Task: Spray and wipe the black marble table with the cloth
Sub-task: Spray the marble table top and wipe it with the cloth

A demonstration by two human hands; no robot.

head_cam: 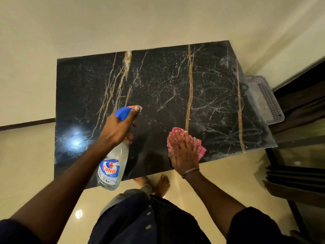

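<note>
The black marble table with gold and white veins fills the middle of the view. My left hand grips a clear spray bottle with a blue trigger head, held over the table's near left part with the nozzle facing away from me. My right hand lies flat with fingers spread on a pink checked cloth near the table's front edge. Fine spray droplets and curved wipe streaks show on the marble, mostly to the right.
A pale perforated plastic basket sits beside the table's right edge. Dark glass doors and frames stand to the right. A cream wall backs the table. My bare feet rest on the glossy beige floor at the table's front.
</note>
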